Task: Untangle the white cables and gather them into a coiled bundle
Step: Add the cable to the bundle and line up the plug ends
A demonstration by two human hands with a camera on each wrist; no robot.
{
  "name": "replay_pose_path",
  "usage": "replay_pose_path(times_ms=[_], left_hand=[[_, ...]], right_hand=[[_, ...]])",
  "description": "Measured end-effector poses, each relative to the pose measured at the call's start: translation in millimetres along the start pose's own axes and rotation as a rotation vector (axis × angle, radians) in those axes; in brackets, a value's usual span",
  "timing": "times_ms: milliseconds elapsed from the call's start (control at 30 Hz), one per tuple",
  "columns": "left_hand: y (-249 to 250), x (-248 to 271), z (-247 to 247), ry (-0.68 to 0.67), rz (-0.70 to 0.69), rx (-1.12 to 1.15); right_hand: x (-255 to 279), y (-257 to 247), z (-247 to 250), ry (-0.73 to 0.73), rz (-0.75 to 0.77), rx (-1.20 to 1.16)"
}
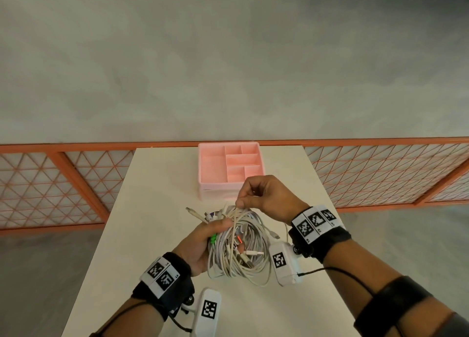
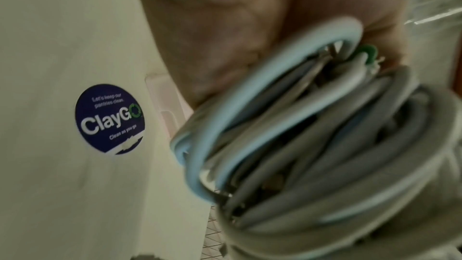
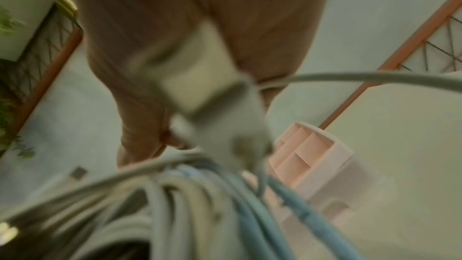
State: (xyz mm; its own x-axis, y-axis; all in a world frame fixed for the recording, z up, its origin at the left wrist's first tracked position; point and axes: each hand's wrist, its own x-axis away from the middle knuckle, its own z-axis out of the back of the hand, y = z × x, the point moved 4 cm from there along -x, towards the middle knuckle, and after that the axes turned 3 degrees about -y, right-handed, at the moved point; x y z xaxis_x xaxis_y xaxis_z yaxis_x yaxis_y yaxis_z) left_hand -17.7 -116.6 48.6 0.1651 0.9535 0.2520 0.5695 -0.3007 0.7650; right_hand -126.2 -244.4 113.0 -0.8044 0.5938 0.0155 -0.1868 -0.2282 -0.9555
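The left hand [image 1: 203, 242] grips the white cables [image 1: 238, 250] as a loose coil above the table's [image 1: 152, 209] middle, while the right hand [image 1: 264, 197] pinches 1 strand at the top. Pulling that strand hard could tighten a snag or drag loops out of the coil.

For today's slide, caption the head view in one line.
Left hand grips coiled white cables; right hand pinches a strand.

Soft, even light fills the sharp head view, whose railing [image 1: 76, 184] bows at the wide-angle edges, while both wrist views are dimmer and blurred, the near cables [image 2: 312, 145] out of focus.
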Motion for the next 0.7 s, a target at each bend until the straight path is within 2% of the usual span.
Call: replay_pose_path(times_ms=[200,300,367,433,500,567,700], left_hand=[[-5,2,-1,-0.027,0.013,-0.143],[-6,4,-2,-0.065,0.014,-0.063],[-5,3,2,-0.036,0.019,0.011],[0,0,5,-0.023,-0.015,0.065],[7,-2,5,-0.034,-0.052,0.114],[13,-3,2,-0.055,-0.089,0.149],[18,-2,-6,-0.123,-0.144,0.192]], right_hand=[[12,25,-9,0.046,-0.084,0.0],[22,41,-12,0.032,-0.146,0.0],[32,48,-14,0.084,-0.216,-0.066],[43,58,-19,0.179,-0.361,-0.156],[49,65,-33,0.142,-0.452,-0.359],[49,58,-48,0.08,-0.415,-0.568],[48,42,-53,0.035,-0.301,-0.724]])
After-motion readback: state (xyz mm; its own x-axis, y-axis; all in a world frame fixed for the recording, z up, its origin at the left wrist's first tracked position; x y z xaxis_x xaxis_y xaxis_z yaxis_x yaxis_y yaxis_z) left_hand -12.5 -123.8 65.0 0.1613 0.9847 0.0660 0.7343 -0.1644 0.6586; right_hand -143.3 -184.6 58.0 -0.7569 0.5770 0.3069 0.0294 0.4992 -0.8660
